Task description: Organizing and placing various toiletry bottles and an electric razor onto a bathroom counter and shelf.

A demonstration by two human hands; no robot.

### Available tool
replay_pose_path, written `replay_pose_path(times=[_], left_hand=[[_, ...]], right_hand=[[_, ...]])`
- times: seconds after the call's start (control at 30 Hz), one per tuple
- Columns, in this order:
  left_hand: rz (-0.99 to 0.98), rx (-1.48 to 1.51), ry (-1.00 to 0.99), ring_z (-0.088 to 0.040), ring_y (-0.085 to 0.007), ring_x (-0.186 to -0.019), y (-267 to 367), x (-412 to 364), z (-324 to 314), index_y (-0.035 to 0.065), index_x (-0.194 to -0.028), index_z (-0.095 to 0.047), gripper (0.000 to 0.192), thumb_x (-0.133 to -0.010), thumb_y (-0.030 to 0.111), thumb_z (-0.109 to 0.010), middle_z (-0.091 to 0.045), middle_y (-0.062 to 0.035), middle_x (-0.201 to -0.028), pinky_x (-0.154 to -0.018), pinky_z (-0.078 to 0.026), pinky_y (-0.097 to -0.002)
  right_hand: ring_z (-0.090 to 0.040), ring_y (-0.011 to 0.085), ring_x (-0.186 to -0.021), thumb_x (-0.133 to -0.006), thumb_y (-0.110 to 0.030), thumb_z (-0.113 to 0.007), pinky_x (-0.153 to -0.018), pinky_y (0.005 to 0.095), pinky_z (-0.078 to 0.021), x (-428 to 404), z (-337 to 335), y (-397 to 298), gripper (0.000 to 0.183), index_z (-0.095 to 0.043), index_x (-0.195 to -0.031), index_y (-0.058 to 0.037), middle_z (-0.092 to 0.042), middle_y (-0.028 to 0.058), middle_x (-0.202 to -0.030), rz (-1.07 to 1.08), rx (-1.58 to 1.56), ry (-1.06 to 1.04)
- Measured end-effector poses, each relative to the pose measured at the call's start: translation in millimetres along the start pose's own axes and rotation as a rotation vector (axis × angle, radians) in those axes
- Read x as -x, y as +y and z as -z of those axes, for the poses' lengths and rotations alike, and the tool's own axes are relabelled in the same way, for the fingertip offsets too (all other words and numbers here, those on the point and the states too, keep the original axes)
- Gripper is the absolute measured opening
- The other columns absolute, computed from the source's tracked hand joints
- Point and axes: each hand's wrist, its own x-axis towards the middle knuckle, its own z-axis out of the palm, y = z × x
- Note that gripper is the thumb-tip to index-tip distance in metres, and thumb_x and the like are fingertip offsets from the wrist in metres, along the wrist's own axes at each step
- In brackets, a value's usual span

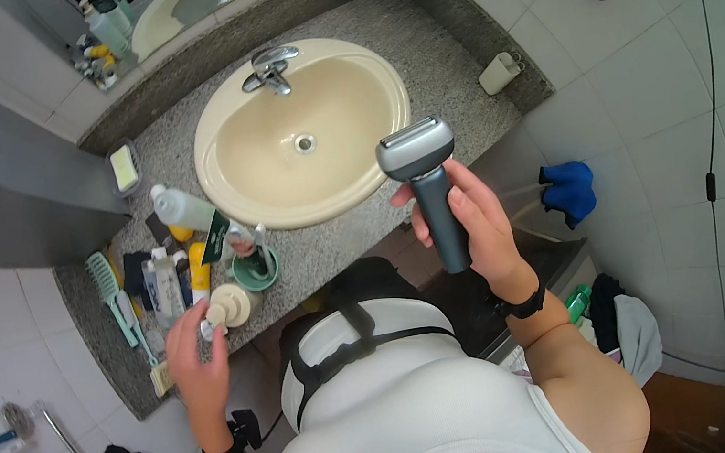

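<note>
My right hand (485, 227) grips the dark handle of an electric foil shaver (440, 213), its silver head upright above the fingers near the basin's right rim. At the counter's left front edge, my left hand (199, 357) reaches to a cream pump bottle (231, 306), fingertips at its top; whether they press on it I cannot tell. A green cup (255, 271) holding several items stands just beyond the bottle. Left of it are a yellow tube (199, 271), a clear bottle (165, 290) and a larger translucent pump bottle (185, 209).
An oval cream washbasin (316, 209) with a chrome faucet (271, 71) is set in the granite counter (364, 233). Soap lies in a dish (124, 168) at left, near a green comb (109, 293) and a brush (161, 378). A white holder (499, 73) stands at right.
</note>
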Motion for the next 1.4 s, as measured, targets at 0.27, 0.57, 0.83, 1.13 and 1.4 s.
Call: replay_pose_path(times=[0.27,0.57,0.83,1.13,1.4], left_hand=[[-0.235,0.454,-0.215,-0.064,-0.0272,-0.089,42,-3,-5,0.0021,-0.137,-0.047,0.063,-0.084,0.027,-0.070,-0.066,-0.0127,-0.104,-0.085,-0.048,-0.0367],[-0.355,0.632,-0.370,-0.058,-0.0260,-0.101,76,6,8,0.0006,-0.140,-0.039,0.074,-0.084,0.037,-0.071,-0.054,-0.0167,-0.124,-0.090,-0.045,-0.0337],[-0.367,0.715,-0.412,-0.053,-0.0218,-0.103,75,21,5,0.0010,-0.140,-0.034,0.066,-0.085,0.019,-0.065,-0.050,-0.0155,-0.120,-0.091,-0.044,-0.0317],[-0.474,0.614,-0.332,-0.053,-0.0173,-0.093,80,14,-3,0.0019,-0.138,-0.036,0.060,-0.084,0.015,-0.060,-0.049,-0.0112,-0.109,-0.079,-0.050,-0.0292],[-0.229,0.803,-0.521,-0.058,-0.0170,-0.092,85,3,-17,-0.0005,-0.146,-0.028,0.072,-0.084,0.012,-0.062,-0.058,-0.0116,-0.108,-0.087,-0.048,-0.0313]], right_hand=[[-0.062,0.0170,-0.094,-0.082,-0.002,-0.072,-0.083,0.0295,-0.0495,39,-60,24,0.056,-0.046,-0.132,-0.0004,-0.063,0.0146,-0.116,0.212,0.440,0.004],[-0.066,0.0216,-0.078,-0.064,-0.008,-0.086,-0.069,0.0323,-0.0458,56,-96,37,0.052,-0.058,-0.108,-0.0071,-0.072,0.0050,-0.103,0.543,0.777,-0.025],[-0.067,0.0201,-0.081,-0.064,-0.004,-0.084,-0.069,0.0296,-0.0556,70,-104,24,0.050,-0.062,-0.109,-0.0056,-0.067,0.0068,-0.098,0.347,0.653,-0.002],[-0.065,0.0273,-0.081,-0.071,-0.016,-0.081,-0.070,0.0349,-0.0517,71,-78,17,0.046,-0.060,-0.111,-0.0067,-0.064,0.0105,-0.089,0.212,0.810,-0.190],[-0.063,0.0361,-0.089,-0.087,-0.028,-0.068,-0.077,0.0385,-0.0504,87,-46,14,0.045,-0.052,-0.124,-0.0063,-0.064,0.0187,-0.099,0.149,0.823,-0.204]])
